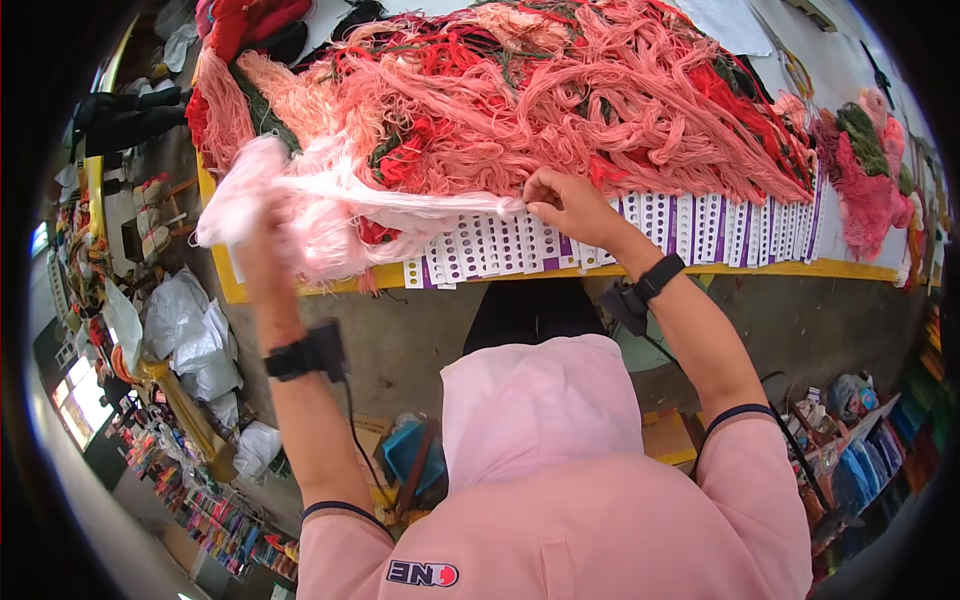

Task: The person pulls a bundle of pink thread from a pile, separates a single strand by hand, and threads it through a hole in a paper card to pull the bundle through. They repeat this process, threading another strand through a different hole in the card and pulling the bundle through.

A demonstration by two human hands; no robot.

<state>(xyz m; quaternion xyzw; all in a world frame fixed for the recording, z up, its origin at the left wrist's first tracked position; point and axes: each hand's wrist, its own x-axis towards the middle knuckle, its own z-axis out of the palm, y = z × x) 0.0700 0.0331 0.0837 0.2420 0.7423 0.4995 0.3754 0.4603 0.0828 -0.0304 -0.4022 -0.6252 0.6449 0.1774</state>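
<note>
A pale pink thread skein [400, 198] stretches sideways above the table's front edge, between my two hands. Its right end is pinched in the closed fingers of my right hand [572, 206]. My left hand [262, 238], smeared by motion, is at the loose pale pink threads on the left; its fingers cannot be made out. A row of white and purple cards with punched holes [490, 248] lies under and beside the skein along the front edge. Behind it rises a big tangled heap of coral pink threads [600, 100], mixed with red and dark green strands.
The table has a yellow front edge [820, 268]. More pink and green thread bundles [868, 170] hang at its right end. White plastic sacks [190, 330] and thread-filled shelves [215, 520] stand at left; a blue bin [412, 462] is on the floor. Both wrists wear black cabled bands.
</note>
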